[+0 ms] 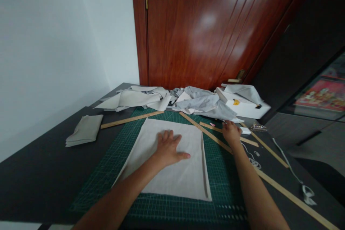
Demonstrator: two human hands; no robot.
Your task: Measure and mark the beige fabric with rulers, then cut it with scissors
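My left hand (168, 149) lies flat with spread fingers on a piece of white folded cloth (178, 179). The cloth rests on a green cutting mat (156, 208) marked with a grid. Over to the right, my right hand (231, 132) reaches to the mat's far right edge, its fingers curled down over a short wooden ruler (248, 141). Whatever those fingers touch or hold is hidden. A small pink piece (212, 124) lies just left of them, and a small white block (245, 130) sits just to their right.
Crumpled pale fabric (145, 97) and grey fabric (202, 99) are heaped along the back, beside a white box (242, 102). A folded cloth stack (84, 131) lies left. Long wooden rulers (293, 199) and white cord (254, 163) lie right. A brown door (188, 25) stands behind.
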